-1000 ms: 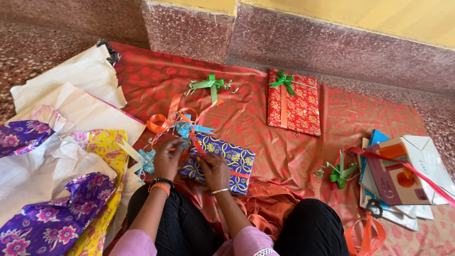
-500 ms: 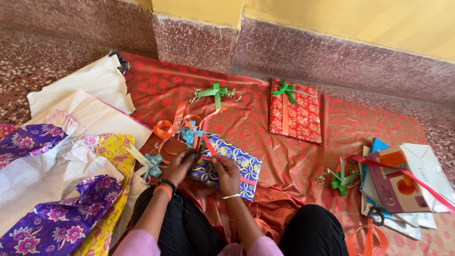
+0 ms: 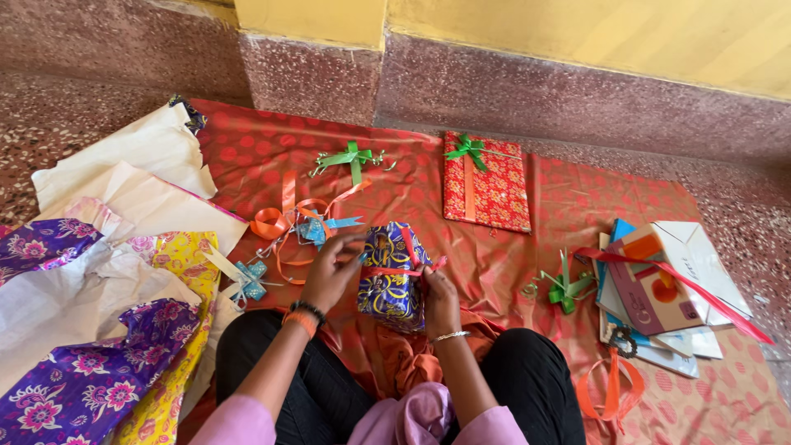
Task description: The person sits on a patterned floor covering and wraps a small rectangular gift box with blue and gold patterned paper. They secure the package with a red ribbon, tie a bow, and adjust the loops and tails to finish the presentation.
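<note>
A gift wrapped in blue and yellow patterned paper [image 3: 391, 276] is tilted up on end in front of my knees, with a red ribbon [image 3: 404, 262] around it. My left hand [image 3: 329, 268] grips its left side and top corner. My right hand [image 3: 439, 288] holds its right side, fingers on the red ribbon. Both wrists wear bangles.
A red wrapped gift with a green bow [image 3: 484, 180] lies near the wall. Loose green bows [image 3: 350, 156] [image 3: 564, 288], orange ribbon [image 3: 280, 221] and small blue bows [image 3: 251, 278] lie on the red cloth [image 3: 577, 206]. Wrapping paper sheets [image 3: 91, 330] are piled left; books and boxes [image 3: 667, 288] right.
The blue gift was lying flat; both hands have turned it up on end and shifted it right. The camera view moved slightly.
</note>
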